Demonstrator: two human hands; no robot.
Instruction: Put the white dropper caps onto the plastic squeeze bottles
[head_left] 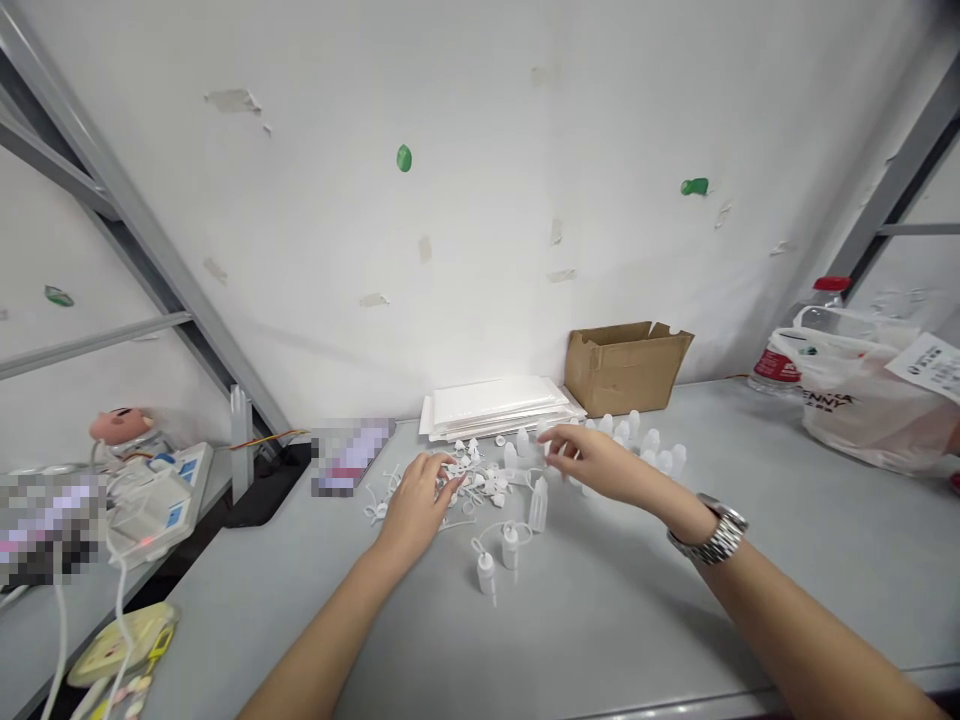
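My left hand (pixel 415 502) is over a pile of small white plastic caps with looped straps (pixel 480 482), palm down. Its thumb and fingers are apart, and the fingertips reach the pile's left part. Above the right side of the pile is my right hand (pixel 589 458), its fingers curved and apart, beside several translucent bottles (pixel 649 440). I see nothing held in it, though the hand partly hides the bottles behind. Nearer to me, two small white capped bottles with looped straps (pixel 510 547) stand upright. A slim translucent bottle (pixel 538 504) stands slightly tilted behind them.
A stack of white flat packs (pixel 495 405) lies against the wall, next to an open cardboard box (pixel 626 370). A plastic bag (pixel 862 410) and a red-capped bottle (pixel 776 365) are at right. On the left are a phone (pixel 360 455) and a white power strip (pixel 161 505).
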